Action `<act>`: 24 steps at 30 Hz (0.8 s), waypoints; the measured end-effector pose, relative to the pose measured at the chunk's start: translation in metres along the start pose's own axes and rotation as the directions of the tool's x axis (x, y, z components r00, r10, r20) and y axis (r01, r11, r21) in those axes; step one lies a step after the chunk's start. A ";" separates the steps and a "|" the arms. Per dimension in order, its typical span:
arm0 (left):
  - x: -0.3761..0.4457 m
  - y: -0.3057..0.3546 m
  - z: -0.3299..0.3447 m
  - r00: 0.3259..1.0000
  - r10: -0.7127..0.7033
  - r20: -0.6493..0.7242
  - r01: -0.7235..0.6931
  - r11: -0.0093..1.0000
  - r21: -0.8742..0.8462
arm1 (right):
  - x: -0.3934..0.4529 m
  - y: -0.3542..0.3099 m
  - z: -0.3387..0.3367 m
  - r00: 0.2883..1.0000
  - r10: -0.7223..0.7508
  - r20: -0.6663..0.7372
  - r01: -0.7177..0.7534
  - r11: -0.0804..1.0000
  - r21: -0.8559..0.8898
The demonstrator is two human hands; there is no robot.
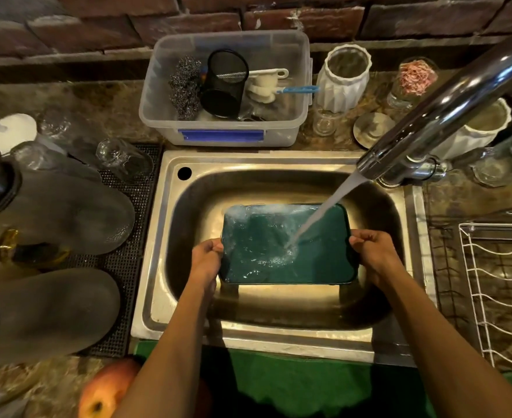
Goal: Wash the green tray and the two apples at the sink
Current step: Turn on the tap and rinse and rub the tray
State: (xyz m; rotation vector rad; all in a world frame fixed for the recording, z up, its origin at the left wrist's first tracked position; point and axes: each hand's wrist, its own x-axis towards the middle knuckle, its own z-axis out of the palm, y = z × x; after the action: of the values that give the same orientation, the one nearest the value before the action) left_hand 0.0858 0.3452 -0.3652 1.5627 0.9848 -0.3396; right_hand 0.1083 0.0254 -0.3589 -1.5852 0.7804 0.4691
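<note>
The green tray (267, 267) is held flat over the steel sink (170, 297). My left hand (206, 259) grips its left edge and my right hand (372, 251) grips its right edge. Water runs from the chrome tap (441, 107) onto the right half of the tray and pools across it with foam at the far edge. One red-yellow apple (104, 390) lies on the counter at the bottom left, partly hidden by my left forearm. A second apple is not clearly visible.
A clear plastic box (221, 128) with scourers, a black mesh cup and brushes stands behind the sink. Upturned grey bowls (67, 212) and glasses sit on a black mat to the left. A white wire rack (502, 291) lies right; white vases (343, 79) behind.
</note>
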 end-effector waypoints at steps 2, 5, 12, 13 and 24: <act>-0.001 0.001 -0.002 1.000 0.006 -0.002 -0.006 1.000 0.003 | -0.001 0.005 0.002 0.999 0.038 -0.002 -0.038 0.999 0.021; -0.007 0.005 -0.002 0.999 0.043 0.017 -0.042 0.999 -0.005 | -0.003 0.015 0.002 0.997 0.074 -0.007 -0.073 0.996 0.044; -0.026 0.036 -0.008 0.992 0.122 0.020 -0.121 0.992 -0.045 | 0.001 0.026 0.013 0.992 0.123 0.011 -0.124 0.985 0.117; -0.028 0.039 -0.009 0.991 0.132 0.021 -0.131 0.991 -0.041 | 0.000 0.028 0.013 0.992 0.128 0.015 -0.129 0.985 0.118; -0.027 0.042 -0.016 0.987 0.163 0.001 -0.163 0.986 -0.038 | -0.012 0.006 0.013 1.000 0.009 0.000 -0.009 0.999 0.046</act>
State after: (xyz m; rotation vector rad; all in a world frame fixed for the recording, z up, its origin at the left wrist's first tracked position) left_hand 0.0964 0.3512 -0.3144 1.5961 0.8489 -0.2084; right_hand 0.0972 0.0405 -0.3566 -1.5399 0.7934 0.4544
